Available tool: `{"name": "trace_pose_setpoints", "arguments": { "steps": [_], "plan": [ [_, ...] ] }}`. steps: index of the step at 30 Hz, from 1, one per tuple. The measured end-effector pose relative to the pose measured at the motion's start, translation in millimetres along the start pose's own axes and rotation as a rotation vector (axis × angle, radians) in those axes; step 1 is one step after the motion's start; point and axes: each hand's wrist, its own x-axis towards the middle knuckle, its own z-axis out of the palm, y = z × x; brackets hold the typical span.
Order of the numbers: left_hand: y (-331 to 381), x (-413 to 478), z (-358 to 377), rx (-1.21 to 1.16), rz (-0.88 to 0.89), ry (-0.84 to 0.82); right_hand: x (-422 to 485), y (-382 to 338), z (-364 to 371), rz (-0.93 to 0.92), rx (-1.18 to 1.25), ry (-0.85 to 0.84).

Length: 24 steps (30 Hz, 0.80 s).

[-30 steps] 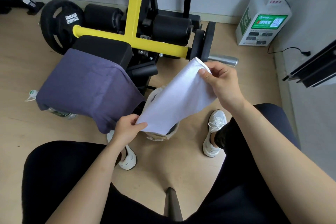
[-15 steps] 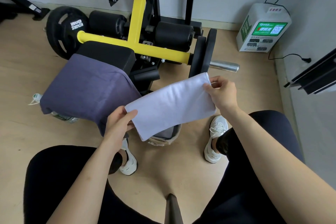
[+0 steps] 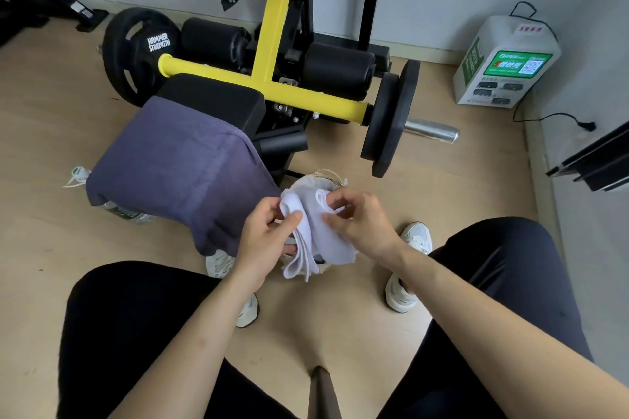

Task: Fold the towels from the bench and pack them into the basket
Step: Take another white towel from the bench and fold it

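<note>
White towel (image 3: 315,239), soft layered folds, pinched by left hand (image 3: 267,240), right hand (image 3: 362,223)

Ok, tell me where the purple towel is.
In the head view the purple towel is draped over the black bench pad, left of centre, its lower corner hanging beside the left hand.

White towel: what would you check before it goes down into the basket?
1. Grip of left hand on white towel: ok.
2. Pinch of right hand on its top layers: ok.
3. Fold tidy: not ok, lower layers fan apart.
4. Held over basket: ok, rim shows just beyond it.
5. Room inside basket: cannot tell, hidden.
6. All towels done: not ok, purple towel lies draped on bench.
</note>
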Motion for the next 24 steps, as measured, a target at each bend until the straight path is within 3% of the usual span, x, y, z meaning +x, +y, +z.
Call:
{"name": "trace_pose_setpoints", "arguments": {
  "steps": [7, 13, 17, 20, 24],
  "plan": [
    [3.5, -6.8, 7.0, -0.063, 0.013, -0.08, -9.8, -8.4, 11.6, 0.019, 0.098, -0.065],
    [7.6, -9.3, 0.9, -0.047, 0.056, -0.274, -3.2, -3.6, 6.0, 0.049, 0.044, 0.064],
    [4.0, 2.7, -7.2, -0.05, 0.101, -0.045, 4.3, -5.3, -7.7, 0.056, 0.177, 0.036],
    [3.1, 8.7, -13.2, -0.06, 0.06, 0.104, 5.6, -9.4, -21.0, 0.143, 0.418, -0.043],
    [5.5, 9.1, -15.6, -0.174, -0.099, 0.0, 8.8, -13.2, -31.3, 0.213, 0.606, -0.077]
  ]
}}
